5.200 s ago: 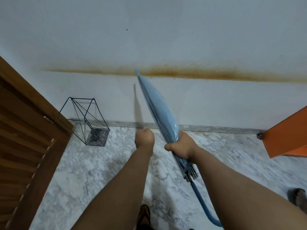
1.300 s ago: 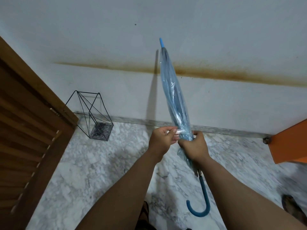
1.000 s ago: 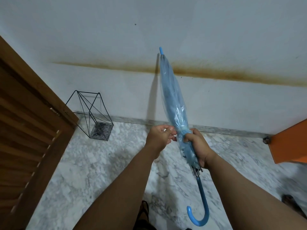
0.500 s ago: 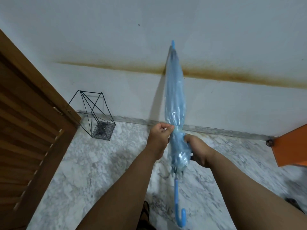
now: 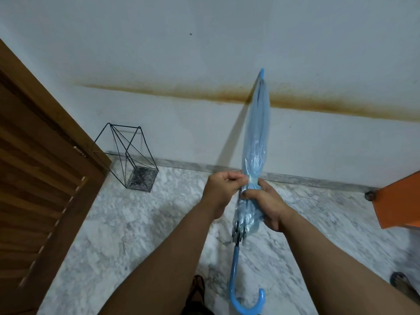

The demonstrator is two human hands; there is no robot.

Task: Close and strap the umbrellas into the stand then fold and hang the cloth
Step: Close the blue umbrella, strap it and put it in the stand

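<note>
A closed light-blue translucent umbrella [image 5: 257, 133] stands nearly upright in front of me, tip up against the wall, curved blue handle [image 5: 247, 303] hanging low. My right hand [image 5: 264, 202] grips the gathered canopy just above the rib ends. My left hand [image 5: 221, 187] pinches the pale strap [image 5: 251, 179] that wraps the canopy at its narrowest point, right beside my right thumb. A black wire umbrella stand [image 5: 130, 160] with a dark square base sits on the floor by the wall, to the left, with nothing in it.
A brown louvred wooden door [image 5: 38, 178] fills the left side. An orange panel [image 5: 400, 201] juts in at the right. White wall with a rusty stain line ahead, marble floor [image 5: 136, 223] below. My sandalled feet show at the bottom edge.
The umbrella has swung more upright and turned so its handle hook faces me. Both hands have come together at the strap, the left now pinching it against the canopy.
</note>
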